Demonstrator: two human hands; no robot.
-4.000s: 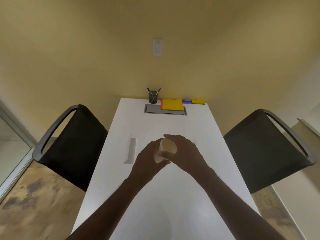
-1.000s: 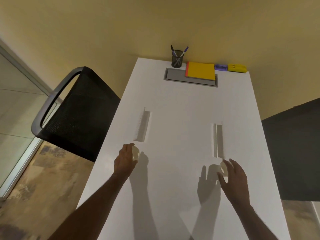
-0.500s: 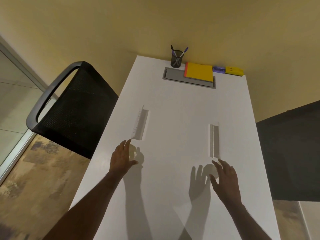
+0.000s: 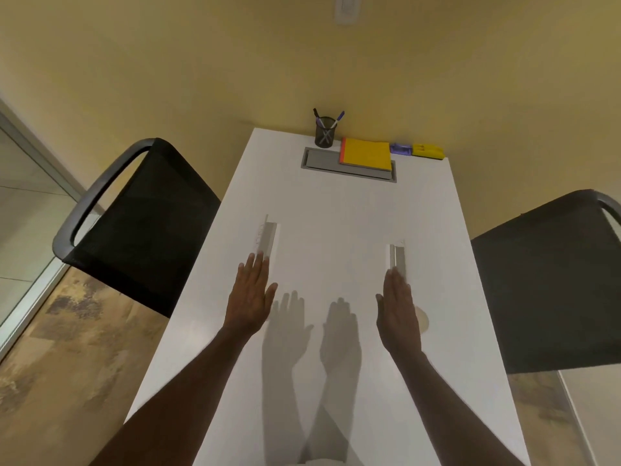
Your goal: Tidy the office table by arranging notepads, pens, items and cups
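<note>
My left hand (image 4: 252,297) hovers flat over the white table (image 4: 336,210), palm down and holding nothing. Its fingertips reach the near end of a white folded card (image 4: 267,237). My right hand (image 4: 398,311) is also flat and empty, its fingertips at the near end of a second white card (image 4: 396,258). A pale paper cup (image 4: 422,321) shows partly just right of my right hand. The other cup is hidden under my left hand. At the far end stand a black pen holder (image 4: 325,132) with pens, a yellow notepad (image 4: 368,154), a purple item (image 4: 400,149) and a yellow item (image 4: 428,151).
A grey cable hatch (image 4: 321,161) is set into the table under the notepad's edge. Black mesh chairs stand on the left (image 4: 141,223) and on the right (image 4: 551,280). A yellow wall closes the far end. Glass panelling runs along the left.
Both hands have let go of the cups and moved forward, now flat with fingertips at the two white cards. The view has tilted up.
</note>
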